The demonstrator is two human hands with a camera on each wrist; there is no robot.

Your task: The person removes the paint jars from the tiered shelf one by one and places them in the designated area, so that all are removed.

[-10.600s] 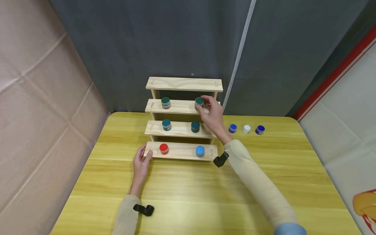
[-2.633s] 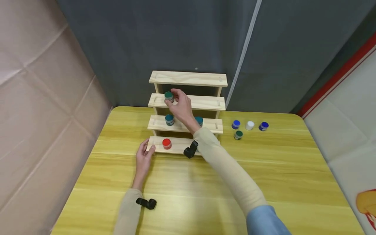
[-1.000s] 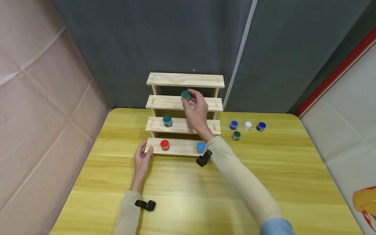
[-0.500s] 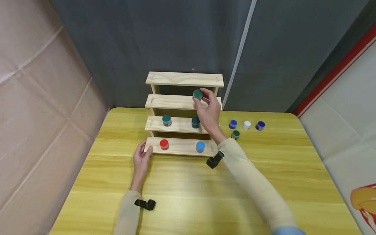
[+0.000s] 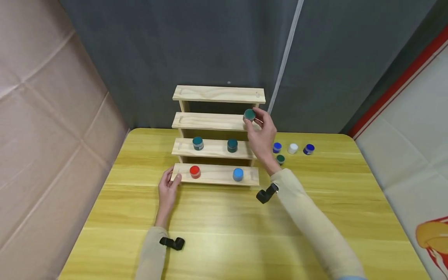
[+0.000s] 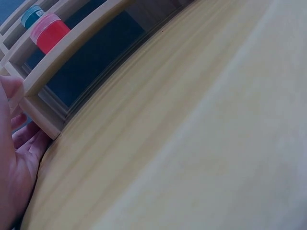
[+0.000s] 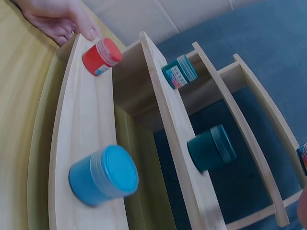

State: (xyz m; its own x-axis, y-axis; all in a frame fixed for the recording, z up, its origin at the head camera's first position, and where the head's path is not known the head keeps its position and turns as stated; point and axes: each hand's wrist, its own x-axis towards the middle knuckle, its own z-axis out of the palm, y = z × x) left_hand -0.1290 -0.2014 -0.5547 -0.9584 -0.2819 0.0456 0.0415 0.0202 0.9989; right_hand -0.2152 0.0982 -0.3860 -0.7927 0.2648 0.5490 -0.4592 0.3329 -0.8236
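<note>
My right hand (image 5: 263, 136) pinches a paint jar with a dark green lid (image 5: 249, 115) between thumb and fingers, over the right end of the second shelf from the top. At the right wrist view's edge, only part of this jar (image 7: 303, 155) shows. My left hand (image 5: 167, 194) grips the left end of the lowest shelf of the wooden stepped rack (image 5: 215, 175), thumb on top. On that shelf stand a red jar (image 5: 195, 172) and a light blue jar (image 5: 238, 174). One shelf higher are two teal jars, left (image 5: 198, 143) and right (image 5: 232, 146).
Right of the rack, on the wooden table (image 5: 224, 233), stand a blue jar (image 5: 277, 147), a white jar (image 5: 293, 148), a dark blue jar (image 5: 309, 149) and a green jar (image 5: 280, 159). A dark grey curtain (image 5: 168, 50) hangs behind the rack.
One green jar went from the second shelf's right to the table. My right hand then took the left green jar off that shelf and carried it right. The left hand stayed.
</note>
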